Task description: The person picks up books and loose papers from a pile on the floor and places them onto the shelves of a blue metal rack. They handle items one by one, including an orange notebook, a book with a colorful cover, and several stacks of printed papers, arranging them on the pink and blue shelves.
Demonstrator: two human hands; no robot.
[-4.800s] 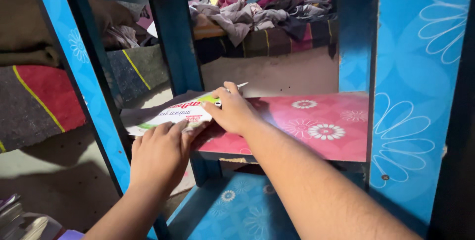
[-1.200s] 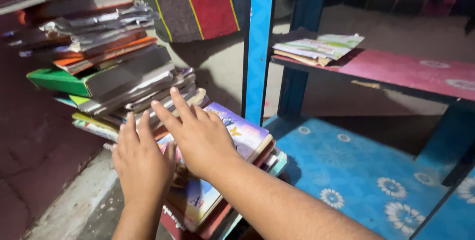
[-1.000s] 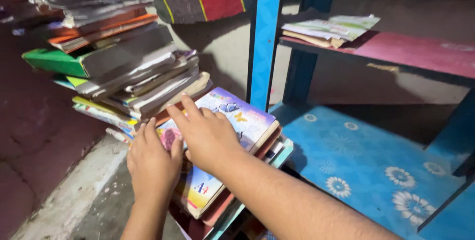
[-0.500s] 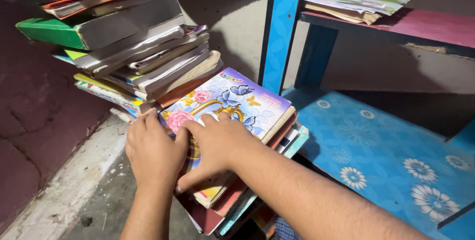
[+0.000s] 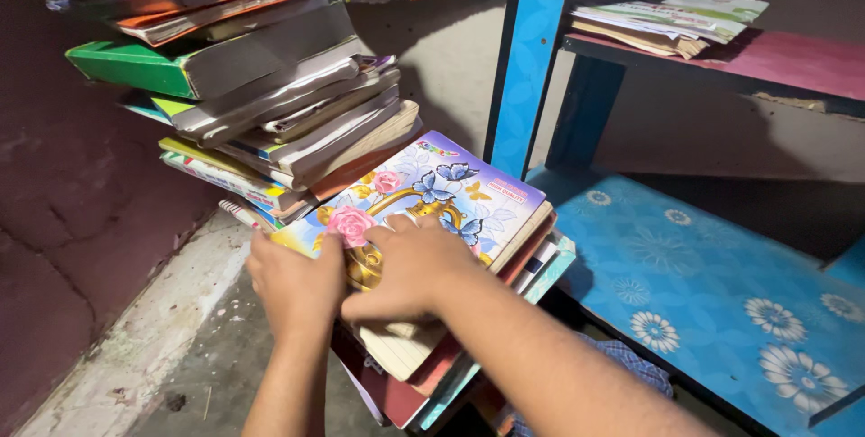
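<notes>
Leaning against a dark reddish wall (image 5: 54, 248) at far left, a tall, untidy stack of books (image 5: 243, 86) rises from the floor. Just right of it the left hand (image 5: 295, 286) curls its fingers over the near left edge of a floral notebook (image 5: 432, 198) with butterflies on its cover. The right hand (image 5: 416, 268) lies flat, palm down and fingers spread, on that cover. The notebook tops a low pile of books (image 5: 468, 347) on the floor; its long axis runs from the hands up and right, toward a blue shelf post (image 5: 530, 59). Further right sits a blue flowered lower shelf (image 5: 721, 293), and above it a pink shelf (image 5: 793, 54) carrying thin booklets (image 5: 671, 22).
</notes>
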